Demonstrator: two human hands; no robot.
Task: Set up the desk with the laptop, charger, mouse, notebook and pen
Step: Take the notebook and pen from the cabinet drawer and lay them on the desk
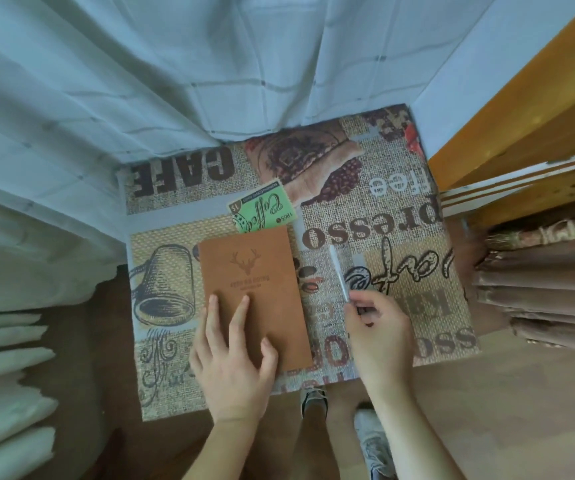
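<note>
A brown notebook (255, 289) with a deer head stamped on its cover lies closed on the desk (400, 216), which carries a coffee-print cloth. My left hand (234, 355) rests flat on the notebook's near end, fingers spread. Just right of the notebook, my right hand (379, 330) pinches the near end of a clear pen (338, 271). The pen points away from me and lies on or just above the cloth. No laptop, charger or mouse is in view.
A white curtain (175, 81) hangs over the desk's far and left sides. A yellow wooden shelf (521, 126) and brown folded fabric (549, 285) stand close on the right. My legs and shoes (313, 400) show below the desk's near edge.
</note>
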